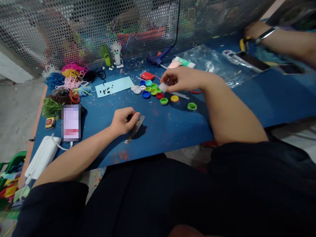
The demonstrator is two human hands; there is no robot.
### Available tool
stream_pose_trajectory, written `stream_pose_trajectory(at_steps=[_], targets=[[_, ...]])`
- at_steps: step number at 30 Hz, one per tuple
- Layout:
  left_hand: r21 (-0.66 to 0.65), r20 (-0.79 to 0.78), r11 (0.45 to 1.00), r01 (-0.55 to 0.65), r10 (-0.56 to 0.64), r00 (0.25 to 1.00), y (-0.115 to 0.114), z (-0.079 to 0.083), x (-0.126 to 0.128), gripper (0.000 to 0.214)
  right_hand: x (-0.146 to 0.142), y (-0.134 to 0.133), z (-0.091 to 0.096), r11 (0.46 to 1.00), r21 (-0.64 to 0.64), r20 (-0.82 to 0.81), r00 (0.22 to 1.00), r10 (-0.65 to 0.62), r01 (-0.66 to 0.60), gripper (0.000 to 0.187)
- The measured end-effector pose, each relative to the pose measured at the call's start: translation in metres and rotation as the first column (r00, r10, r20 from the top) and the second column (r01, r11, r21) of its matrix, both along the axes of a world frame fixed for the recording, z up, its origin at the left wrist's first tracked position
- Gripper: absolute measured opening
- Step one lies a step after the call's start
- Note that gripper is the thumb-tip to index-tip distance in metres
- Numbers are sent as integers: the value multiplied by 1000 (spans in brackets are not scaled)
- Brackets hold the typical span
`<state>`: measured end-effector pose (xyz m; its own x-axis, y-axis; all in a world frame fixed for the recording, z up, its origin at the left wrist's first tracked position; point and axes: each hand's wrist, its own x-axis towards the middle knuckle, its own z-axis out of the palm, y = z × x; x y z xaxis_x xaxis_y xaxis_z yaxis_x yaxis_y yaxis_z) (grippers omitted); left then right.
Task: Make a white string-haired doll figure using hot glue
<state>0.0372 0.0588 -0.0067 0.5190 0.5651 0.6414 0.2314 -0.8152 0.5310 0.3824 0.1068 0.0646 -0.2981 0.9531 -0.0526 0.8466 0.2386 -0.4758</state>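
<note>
My left hand [124,120] is closed near the table's front edge, thumb and fingers pinching a thin flat metal strip [135,130] that slants down to the surface. Over the bottle caps my right hand [176,80] is bent in a pinch around a small whitish, translucent cap-like piece [163,87]. Beneath and left of it lie several caps, among them a blue cap [146,94], a red cap [159,95] and a white cap [136,89]. A yellow cap [174,98] and a green cap [192,106] sit apart, nearer to me.
A light-blue paper strip [115,87] bears small black bits. Yarn bundles [72,82], a phone [71,123] and a white power strip [43,156] occupy the left. Two yarn figures [117,56] and a glue gun [160,58] stand behind. Another person's hand [256,30] is at right.
</note>
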Motion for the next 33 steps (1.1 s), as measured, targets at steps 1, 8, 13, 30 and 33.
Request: stream_pose_trajectory(at_steps=[1,8,13,30,33], targets=[[-53,11,998,-30,31,999,1,0,0,40,-7,-4,2,1000,21,-92,995,25,-23,47],[-396,-66,917,-34,8,998,7,-3,1,57,-91,-37,-30,929,293,-413,847,335,-224,49],[-247,-174,959,-140,98,980,0,-2,-2,58,-124,-53,-60,895,407,-493,781,383,-181,37],[107,-175,990,-87,105,979,-6,-13,-2,52,-149,-78,-82,985,139,-742,648,171,-100,48],[130,-119,989,-64,79,990,-10,-17,1,52,-150,-84,-87,987,124,-773,614,162,-104,47]])
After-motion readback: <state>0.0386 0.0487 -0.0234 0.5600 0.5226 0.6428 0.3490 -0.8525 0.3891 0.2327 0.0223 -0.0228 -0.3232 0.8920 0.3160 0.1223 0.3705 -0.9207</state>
